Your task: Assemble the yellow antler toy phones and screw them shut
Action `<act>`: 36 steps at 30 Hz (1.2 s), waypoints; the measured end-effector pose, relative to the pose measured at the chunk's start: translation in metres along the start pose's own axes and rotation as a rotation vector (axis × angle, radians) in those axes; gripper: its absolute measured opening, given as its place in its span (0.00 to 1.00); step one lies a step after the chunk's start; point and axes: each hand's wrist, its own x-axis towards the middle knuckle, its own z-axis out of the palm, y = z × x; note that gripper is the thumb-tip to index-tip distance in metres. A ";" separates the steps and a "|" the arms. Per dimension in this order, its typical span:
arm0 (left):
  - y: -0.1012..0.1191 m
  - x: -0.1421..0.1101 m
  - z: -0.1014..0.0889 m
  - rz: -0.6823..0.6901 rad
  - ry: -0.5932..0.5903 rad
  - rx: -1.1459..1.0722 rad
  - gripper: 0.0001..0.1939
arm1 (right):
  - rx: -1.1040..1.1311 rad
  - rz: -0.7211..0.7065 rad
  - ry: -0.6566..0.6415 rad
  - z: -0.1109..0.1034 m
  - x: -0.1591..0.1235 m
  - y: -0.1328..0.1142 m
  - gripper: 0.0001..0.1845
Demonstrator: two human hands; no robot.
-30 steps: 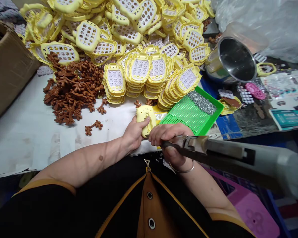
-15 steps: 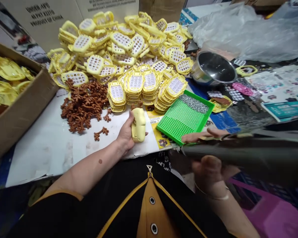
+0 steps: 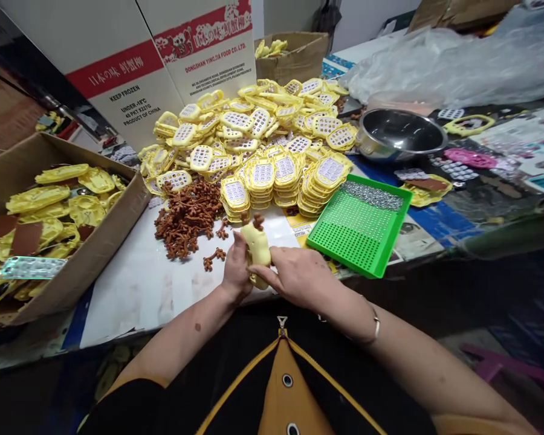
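A pale yellow plastic toy body [image 3: 256,246] with brown antler-like pieces [image 3: 257,221] at its top is held upright between my hands, over the near edge of the table. My left hand [image 3: 236,266] wraps around its left side. From the right, my right hand [image 3: 299,275] grips it, the thumb across its lower front. Just beyond lies a heap of brown antler-like parts [image 3: 185,220], with a few loose ones nearer me. Neat stacks of yellow shells with white keypads [image 3: 263,175] stand behind the toy.
At right is a green perforated tray [image 3: 353,241] with small silver screws [image 3: 372,196] at its far end. A steel bowl [image 3: 399,136] stands beyond it. At left, a cardboard box [image 3: 90,244] holds yellow shells. White printed cartons [image 3: 194,54] rise behind a large pile of yellow shells [image 3: 236,124].
My right hand has come from beside a blurred dark object near the tray onto the yellow toy body. The view has shifted, bringing more of the left box and cartons into sight.
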 end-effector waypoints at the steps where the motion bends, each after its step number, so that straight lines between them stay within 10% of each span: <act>1: -0.001 -0.001 -0.002 0.118 0.002 0.039 0.24 | -0.015 0.000 -0.043 0.004 0.005 -0.004 0.28; 4: -0.003 -0.002 -0.011 0.334 0.036 0.123 0.20 | 0.004 -0.027 -0.063 0.012 0.012 -0.014 0.29; 8: 0.004 -0.001 -0.026 0.271 0.054 0.195 0.23 | 0.090 -0.017 -0.132 0.014 0.016 -0.012 0.28; 16: 0.043 -0.017 -0.057 0.314 -0.206 1.098 0.14 | 0.926 0.060 -0.127 0.047 0.009 0.048 0.31; 19: 0.042 -0.018 -0.065 0.467 -0.235 1.311 0.13 | 0.805 0.016 0.067 0.058 0.001 0.056 0.38; 28: 0.009 -0.021 -0.064 0.550 -0.247 1.417 0.11 | 0.581 -0.215 0.208 0.081 -0.010 0.031 0.11; 36: 0.032 -0.025 -0.055 0.187 -0.431 1.418 0.09 | 0.649 -0.240 0.321 0.073 -0.024 0.040 0.19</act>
